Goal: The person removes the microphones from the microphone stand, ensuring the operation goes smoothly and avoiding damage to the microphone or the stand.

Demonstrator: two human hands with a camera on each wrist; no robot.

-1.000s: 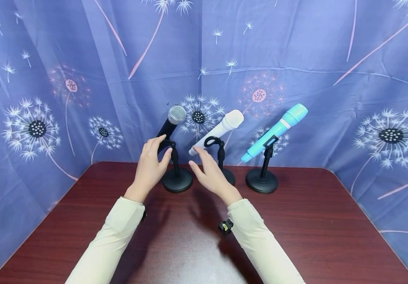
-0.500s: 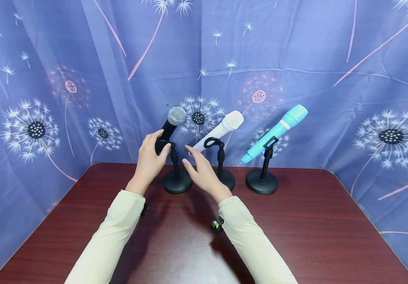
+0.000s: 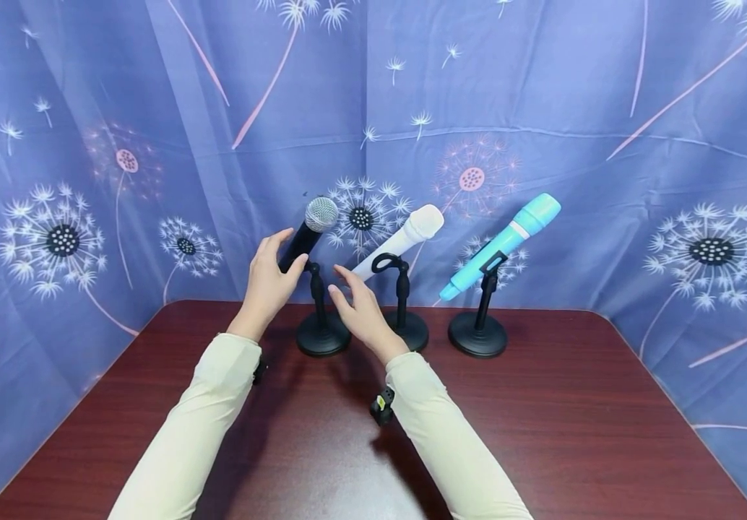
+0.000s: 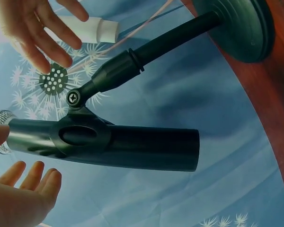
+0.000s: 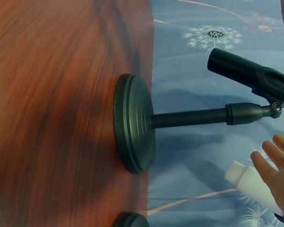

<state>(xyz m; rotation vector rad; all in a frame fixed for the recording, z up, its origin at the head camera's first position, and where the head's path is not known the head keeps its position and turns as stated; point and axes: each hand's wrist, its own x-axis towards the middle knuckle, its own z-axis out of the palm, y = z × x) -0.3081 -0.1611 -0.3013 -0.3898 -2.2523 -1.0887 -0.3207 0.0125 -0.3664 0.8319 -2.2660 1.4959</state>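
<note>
A black microphone (image 3: 302, 240) with a silver mesh head leans in the clip of the leftmost stand (image 3: 324, 336). My left hand (image 3: 266, 285) is spread around its body, thumb on the near side and fingers on the far side. In the left wrist view a gap shows between those fingers (image 4: 35, 182) and the black body, while the thumb overlaps it near the mesh. My right hand (image 3: 363, 314) hovers right of that stand with fingers extended, holding nothing. Behind it, a white microphone (image 3: 406, 237) rests tilted in the middle stand (image 3: 412, 332).
At the right a turquoise microphone (image 3: 503, 245) sits tilted in a third black stand (image 3: 477, 336). All the stands are near the back edge of the dark red wooden table (image 3: 542, 419). A blue curtain (image 3: 269, 58) with dandelion prints hangs close behind.
My left hand has shifted slightly left and its fingers have risen along the black microphone. My right hand has moved left, toward the leftmost stand. The microphones stay in their stands.
</note>
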